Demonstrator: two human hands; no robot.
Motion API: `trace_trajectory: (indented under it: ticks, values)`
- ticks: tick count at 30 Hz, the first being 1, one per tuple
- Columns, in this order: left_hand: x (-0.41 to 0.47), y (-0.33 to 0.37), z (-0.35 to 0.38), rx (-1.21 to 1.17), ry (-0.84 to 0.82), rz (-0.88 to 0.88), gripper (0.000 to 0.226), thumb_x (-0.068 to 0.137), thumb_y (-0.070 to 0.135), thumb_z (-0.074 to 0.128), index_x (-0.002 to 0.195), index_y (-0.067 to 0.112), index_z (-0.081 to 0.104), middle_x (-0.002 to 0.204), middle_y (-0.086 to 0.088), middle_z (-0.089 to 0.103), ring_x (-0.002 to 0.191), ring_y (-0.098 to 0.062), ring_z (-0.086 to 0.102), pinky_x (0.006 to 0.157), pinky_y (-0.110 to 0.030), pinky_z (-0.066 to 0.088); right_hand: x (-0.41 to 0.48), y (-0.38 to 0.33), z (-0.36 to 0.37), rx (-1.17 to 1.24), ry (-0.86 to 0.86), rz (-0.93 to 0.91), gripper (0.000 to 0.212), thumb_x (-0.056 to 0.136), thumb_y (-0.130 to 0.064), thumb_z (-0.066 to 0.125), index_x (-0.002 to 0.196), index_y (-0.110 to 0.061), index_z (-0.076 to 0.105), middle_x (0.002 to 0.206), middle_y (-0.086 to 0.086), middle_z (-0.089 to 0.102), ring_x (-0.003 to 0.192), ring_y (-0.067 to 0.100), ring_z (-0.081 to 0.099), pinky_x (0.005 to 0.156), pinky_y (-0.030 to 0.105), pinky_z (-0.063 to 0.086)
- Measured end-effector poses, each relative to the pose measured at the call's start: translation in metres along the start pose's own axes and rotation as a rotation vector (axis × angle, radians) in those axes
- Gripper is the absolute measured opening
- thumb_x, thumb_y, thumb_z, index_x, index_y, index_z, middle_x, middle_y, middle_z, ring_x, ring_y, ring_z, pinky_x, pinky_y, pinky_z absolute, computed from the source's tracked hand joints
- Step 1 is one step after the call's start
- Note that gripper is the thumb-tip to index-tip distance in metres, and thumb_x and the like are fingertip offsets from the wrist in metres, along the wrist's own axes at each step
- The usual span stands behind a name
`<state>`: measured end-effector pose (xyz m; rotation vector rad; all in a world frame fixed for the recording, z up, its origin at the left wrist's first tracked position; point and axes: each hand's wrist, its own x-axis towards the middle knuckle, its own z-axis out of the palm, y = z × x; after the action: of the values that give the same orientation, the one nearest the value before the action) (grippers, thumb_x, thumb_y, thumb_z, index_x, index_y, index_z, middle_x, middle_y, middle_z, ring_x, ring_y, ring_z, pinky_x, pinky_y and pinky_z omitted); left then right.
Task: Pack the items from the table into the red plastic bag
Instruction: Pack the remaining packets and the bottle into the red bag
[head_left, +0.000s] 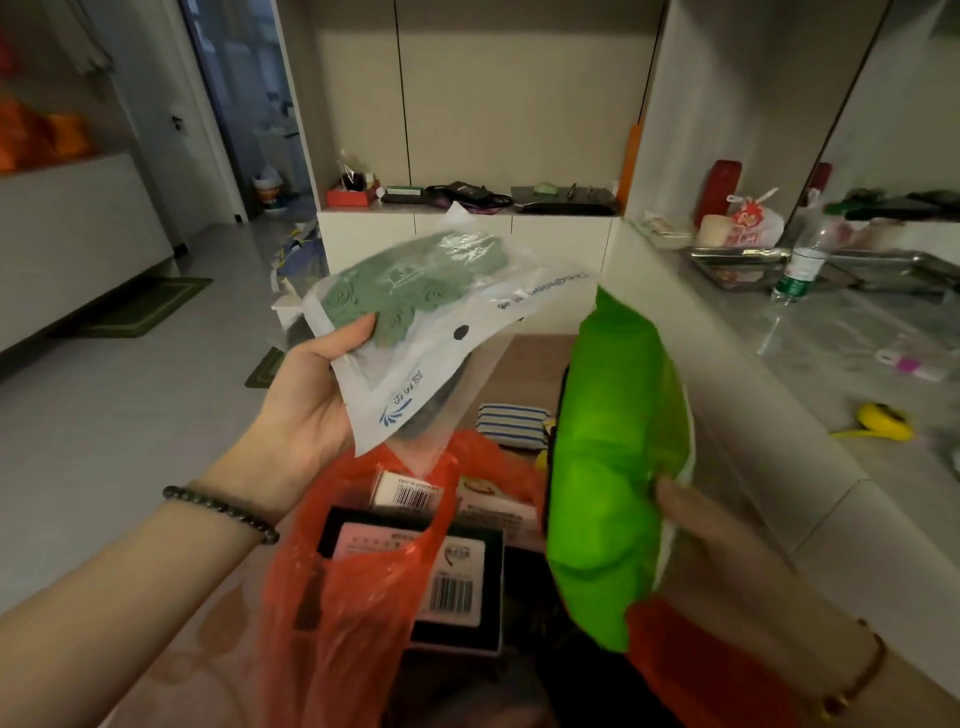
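My left hand (306, 384) pinches a clear packet (431, 317); my right hand (691, 514) clamps a green pack (613, 467), long axis upright. The red bag (353, 597) gapes directly below both, the green pack's lower end nearer its mouth.

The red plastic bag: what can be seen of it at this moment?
The red plastic bag is thin, translucent orange-red film, crinkled, sitting low in the middle with its mouth open upward. Through the opening and the film show several boxes, some with barcode labels. One handle loop stands up at the back. Neither hand touches it: the left hand holds a clear packet above it, and the right hand holds a bright green pack whose lower end overlaps the bag's right side.
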<state>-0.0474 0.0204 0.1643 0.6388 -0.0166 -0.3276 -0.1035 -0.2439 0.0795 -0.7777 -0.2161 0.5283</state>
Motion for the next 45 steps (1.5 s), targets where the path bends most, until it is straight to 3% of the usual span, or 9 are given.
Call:
trace_trajectory:
  ticks: [2,14,22,26,30,34,39,42,45]
  values:
    - [-0.01,-0.003,0.009,-0.024,-0.02,0.009,0.048,0.066,0.006,0.058,0.113,-0.004,0.062,0.1,-0.02,0.072,0.086,-0.032,0.072,0.066,-0.047,0.059,-0.01,0.02,0.009,-0.134,0.19,-0.009,0.068,0.041,-0.027,0.094,0.103,-0.011,0.071,0.101,0.015,0.073,0.088,0.031,0.071,0.065,0.039,0.059]
    - [-0.041,-0.057,0.044,-0.089,-0.086,-0.027,0.055,0.076,0.01,0.048,0.131,0.004,0.049,0.124,-0.015,0.061,0.106,-0.027,0.063,0.088,-0.045,0.051,-0.038,0.097,0.006,0.106,0.33,0.109,0.046,0.068,-0.019,0.059,0.114,-0.017,0.056,0.098,0.018,0.073,0.085,0.038,0.07,0.069,0.054,0.056]
    - [-0.061,-0.102,0.007,0.043,-0.046,-0.081,0.046,0.076,0.011,0.052,0.121,0.007,0.061,0.127,-0.016,0.061,0.111,-0.028,0.061,0.098,-0.044,0.047,-0.031,0.074,-0.039,-0.444,0.679,-0.349,0.049,0.079,-0.005,0.061,0.123,-0.023,0.052,0.125,0.01,0.062,0.109,0.026,0.06,0.096,0.048,0.047]
    - [-0.075,-0.116,-0.022,0.313,0.075,-0.12,0.032,0.072,0.009,0.057,0.1,0.008,0.072,0.098,-0.012,0.075,0.085,-0.025,0.072,0.078,-0.035,0.058,-0.025,0.045,-0.058,-0.616,0.322,-0.434,0.042,0.092,0.0,0.043,0.123,-0.026,0.052,0.132,0.008,0.058,0.115,0.019,0.057,0.099,0.017,0.044]
    - [-0.079,-0.1,-0.049,0.698,0.173,0.031,0.037,0.078,-0.005,0.057,0.114,0.004,0.061,0.091,0.002,0.076,0.082,-0.011,0.072,0.069,-0.019,0.058,-0.027,0.042,-0.085,-0.858,0.72,-0.431,0.047,0.078,-0.005,0.069,0.112,-0.033,0.053,0.111,-0.003,0.065,0.091,0.001,0.064,0.074,0.016,0.054]
    - [-0.092,-0.081,-0.059,1.361,-0.041,0.078,0.054,0.089,0.004,0.057,0.122,0.042,0.036,0.12,0.034,0.045,0.096,0.037,0.041,0.081,0.007,0.037,-0.014,0.047,-0.09,-0.778,0.676,-0.37,0.046,0.08,-0.007,0.067,0.114,-0.034,0.053,0.107,-0.013,0.064,0.084,-0.009,0.065,0.069,0.017,0.055]
    - [-0.073,-0.078,-0.069,1.886,0.056,0.174,0.05,0.091,0.01,0.052,0.138,0.01,0.039,0.15,-0.006,0.036,0.139,-0.019,0.031,0.096,-0.002,0.03,-0.003,0.042,-0.08,-0.709,0.588,-0.407,0.04,0.073,-0.02,0.07,0.109,-0.035,0.059,0.104,-0.01,0.072,0.093,0.006,0.068,0.072,0.021,0.058]
    - [-0.081,-0.094,-0.067,2.118,-0.259,-0.108,0.039,0.084,0.018,0.055,0.123,0.021,0.052,0.129,0.0,0.057,0.117,-0.018,0.053,0.094,-0.025,0.047,0.001,0.041,-0.073,-0.706,0.562,-0.442,0.039,0.072,-0.024,0.07,0.107,-0.039,0.058,0.102,-0.013,0.072,0.096,0.011,0.068,0.07,0.022,0.058]
    - [-0.085,-0.104,-0.058,2.023,-0.105,0.052,0.028,0.081,0.019,0.058,0.108,0.022,0.052,0.093,0.001,0.065,0.088,-0.019,0.062,0.072,-0.026,0.049,0.006,0.04,-0.061,-0.664,0.559,-0.499,0.041,0.07,-0.029,0.07,0.105,-0.044,0.058,0.103,-0.014,0.072,0.098,0.014,0.068,0.077,0.027,0.059]
